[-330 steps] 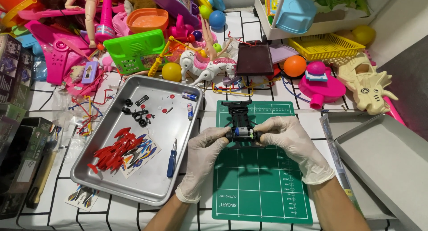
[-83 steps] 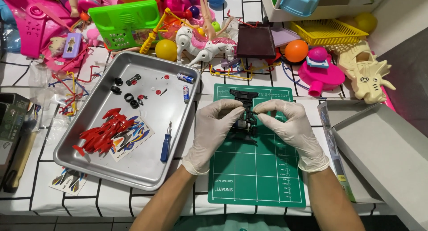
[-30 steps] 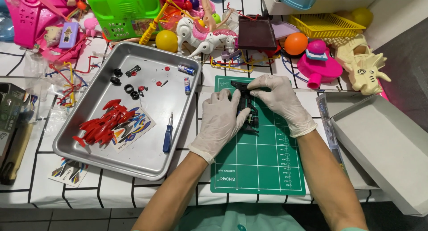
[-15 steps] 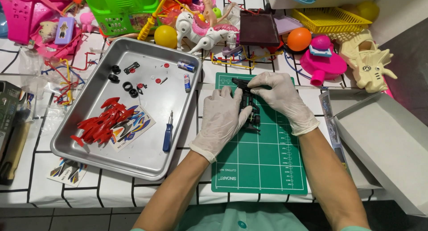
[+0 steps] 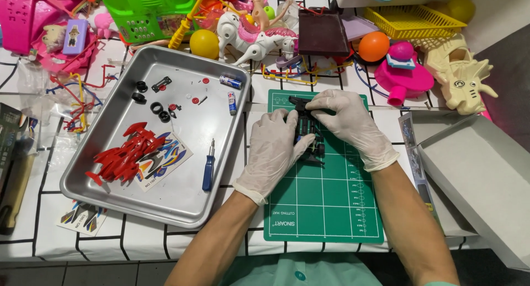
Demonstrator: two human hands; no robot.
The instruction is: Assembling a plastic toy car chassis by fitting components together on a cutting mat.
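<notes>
Both my hands wear white gloves and hold a small black toy-car chassis [image 5: 307, 136] over the green cutting mat [image 5: 326, 208]. My left hand [image 5: 274, 148] grips its left side, fingers curled around it. My right hand [image 5: 346, 123] covers its far end, fingertips pressing on the front of the chassis. Most of the chassis is hidden between the two hands. To the left lies a metal tray [image 5: 110, 178] holding a red car body shell [image 5: 126, 156], a blue screwdriver [image 5: 208, 167], black tyres [image 5: 157, 110], two batteries [image 5: 231, 93] and small red parts.
Plastic toys crowd the far edge: a green basket [image 5: 146, 12], yellow ball [image 5: 204, 43], white horse [image 5: 251, 37], orange ball [image 5: 374, 46], pink toy [image 5: 406, 76], beige dinosaur [image 5: 461, 79]. A grey open box [image 5: 480, 175] stands at right. Sticker sheets [image 5: 83, 217] lie near the tray.
Over the last seconds my hands shifted the chassis slightly toward the mat's far end; my right hand moved onto its front. The view has drifted a little; the tray items stay put.
</notes>
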